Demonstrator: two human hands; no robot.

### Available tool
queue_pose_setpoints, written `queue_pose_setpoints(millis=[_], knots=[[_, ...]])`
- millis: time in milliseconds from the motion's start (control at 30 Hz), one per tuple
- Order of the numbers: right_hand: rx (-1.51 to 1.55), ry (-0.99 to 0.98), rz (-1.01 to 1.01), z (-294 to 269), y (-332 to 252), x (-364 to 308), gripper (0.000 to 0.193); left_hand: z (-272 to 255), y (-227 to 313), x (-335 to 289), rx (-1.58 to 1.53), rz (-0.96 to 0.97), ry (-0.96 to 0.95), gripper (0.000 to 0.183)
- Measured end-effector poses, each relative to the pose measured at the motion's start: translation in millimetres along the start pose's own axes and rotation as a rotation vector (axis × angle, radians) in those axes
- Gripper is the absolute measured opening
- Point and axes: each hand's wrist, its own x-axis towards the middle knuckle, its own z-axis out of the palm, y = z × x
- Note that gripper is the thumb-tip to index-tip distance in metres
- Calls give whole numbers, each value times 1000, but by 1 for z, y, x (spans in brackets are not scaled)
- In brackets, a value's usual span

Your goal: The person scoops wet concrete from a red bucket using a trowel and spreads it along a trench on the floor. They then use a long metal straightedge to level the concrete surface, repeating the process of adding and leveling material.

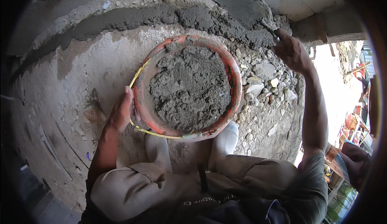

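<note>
Grey, lumpy mortar [191,86] fills much of the red bucket [237,88], which sits before the person's knees, its yellow handle [157,135] slack around the left side. Thumb on the outer rim, the left hand [122,110] is partly curled against the bucket, its other fingers mostly hidden; the right hand [294,52] is closed round the trowel [240,7]. Beyond the bucket, a mortar strip [133,19] runs along the ground, with stones [264,88] to the right.

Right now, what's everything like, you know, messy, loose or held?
Bucket: rim smeared, mortar inside.
Yellow handle: down, beside the rim.
Mortar in the bucket: lumpy.
Mortar strip: laid out, rough.
Trowel: blade smeared grey.
Stones: loose, scattered.
Left hand: gripping the bucket.
Right hand: closed around the trowel.
</note>
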Motion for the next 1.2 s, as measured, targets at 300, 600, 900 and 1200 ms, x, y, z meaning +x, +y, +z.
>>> queue_pose_setpoints(millis=[300, 600, 900, 1200], knots=[[60, -494, 56, 34, -86, -49, 17, 0, 10, 1, 153, 25, -61, 60], [691, -811, 199, 38, -94, -40, 21, 9, 18, 1, 162, 52, -59, 60], [183, 74, -181, -21, -61, -1, 27, -5, -6, -5, -48, -12, 3, 59], [-467, 263, 199, 115, 93, 46, 24, -7, -12, 4, -34, -51, -74, 69]])
